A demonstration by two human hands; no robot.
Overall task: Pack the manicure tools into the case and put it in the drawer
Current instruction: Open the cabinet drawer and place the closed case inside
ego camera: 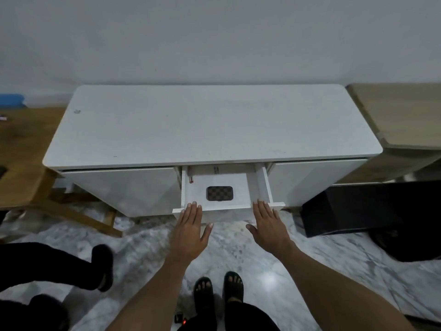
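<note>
A small brown checkered case (219,193) lies closed on the floor of the white drawer (259,187), which stands pulled out from the middle of a white cabinet (210,125). My left hand (192,228) rests flat with fingers spread against the left part of the drawer front. On the right part of the drawer front lies my right hand (268,223), flat and spread the same way. Neither hand holds anything. No loose manicure tools are in sight.
A wooden table (21,149) stands to the left of the cabinet, a light wooden unit (401,115) to the right, and a black box (365,206) on the marble floor at the right. Another person's dark-clothed leg (71,266) is at the lower left. My sandalled feet (218,290) are below.
</note>
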